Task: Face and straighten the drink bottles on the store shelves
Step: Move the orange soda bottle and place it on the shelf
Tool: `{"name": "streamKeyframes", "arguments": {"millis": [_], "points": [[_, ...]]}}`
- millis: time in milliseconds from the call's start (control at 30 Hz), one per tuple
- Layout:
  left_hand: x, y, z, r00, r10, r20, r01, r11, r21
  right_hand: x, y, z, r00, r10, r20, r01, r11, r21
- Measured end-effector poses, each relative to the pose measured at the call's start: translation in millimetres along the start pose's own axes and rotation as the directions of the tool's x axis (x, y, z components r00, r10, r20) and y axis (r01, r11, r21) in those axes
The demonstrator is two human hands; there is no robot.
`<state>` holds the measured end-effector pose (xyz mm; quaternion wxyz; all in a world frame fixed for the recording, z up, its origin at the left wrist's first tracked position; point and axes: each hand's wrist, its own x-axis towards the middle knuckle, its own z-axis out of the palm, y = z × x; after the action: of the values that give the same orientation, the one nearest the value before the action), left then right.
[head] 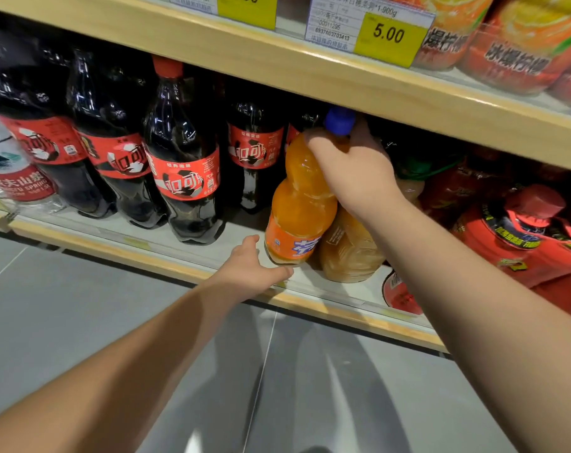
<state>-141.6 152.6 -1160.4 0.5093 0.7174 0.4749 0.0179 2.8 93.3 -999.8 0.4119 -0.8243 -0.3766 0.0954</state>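
A person's right hand (352,171) clamps the neck and shoulder of an orange soda bottle (302,197) at the front of a store shelf (166,253), fingers (313,138) curled tightly over the top just below the blue cap (339,120). The bottle leans — its base sits near the shelf lip while its cap tilts back under the upper shelf board (310,80). The left hand (254,269) rests below and to the left of the gripping fingers, fingers loosely spread and holding nothing, thumb close to the bottle's base; whether it touches the plastic is hard to tell from this angle.

Left of the gripping fingers stands a row of cola bottles (183,165), red labels mostly facing out. Directly under the right wrist a paler amber bottle (349,250) presses against the orange one, and red-wrapped bottles (519,237) crowd further right.

The risks look plain enough. The orange label shows only part of its lettering, so a twist is likely needed — and turning a tilted bottle by its neck could swing the base off the shelf edge. Pushing it upright could knock the amber bottle behind it, or jam the cap against the board overhead.
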Motion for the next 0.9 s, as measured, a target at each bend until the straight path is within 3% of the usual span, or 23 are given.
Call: {"name": "streamKeyframes", "arguments": {"millis": [533,733,900], "points": [[-2.7,-6.8,-9.1,0.993,0.016,0.116,0.019,0.954,-0.300,-70.9,12.7,-14.0,0.968,0.179,-0.177,-0.106,0.927,0.360],[-12.5,-1.7,-3.7,0.963,0.265,0.050,-0.257,0.959,-0.122,-91.1,7.6,-25.9,0.967,0.153,-0.204,-0.055,0.906,0.419],[-17.3,8.5,-2.0,0.937,0.344,-0.052,-0.347,0.936,-0.063,-97.1,-0.3,-44.4,0.967,0.161,-0.199,-0.047,0.875,0.481]]}}
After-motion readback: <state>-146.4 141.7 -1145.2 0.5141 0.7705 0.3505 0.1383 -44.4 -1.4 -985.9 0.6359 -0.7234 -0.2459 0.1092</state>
